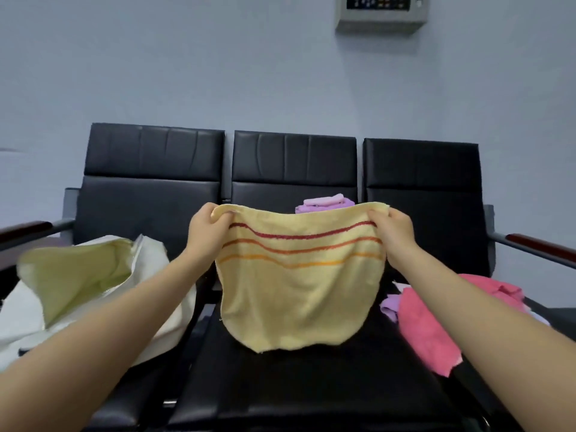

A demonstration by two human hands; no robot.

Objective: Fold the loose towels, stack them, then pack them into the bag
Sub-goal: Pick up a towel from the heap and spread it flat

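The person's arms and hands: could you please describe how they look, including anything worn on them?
Both forearms are bare up to the frame edge, with no sleeves in view. The left hand and the right hand wear no gloves, and no watch, bracelet or ring shows on either. The fingernails are too small to tell anything about.

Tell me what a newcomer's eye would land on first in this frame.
First the yellow towel with three stripes, held up by its top corners in the middle of the view, the left hand and the right hand each pinching a corner. Next the open white bag with a pale green lining on the left seat, and the loose pink towel on the right seat. Behind the yellow towel, a small folded stack in pink and purple sits on the middle seat.
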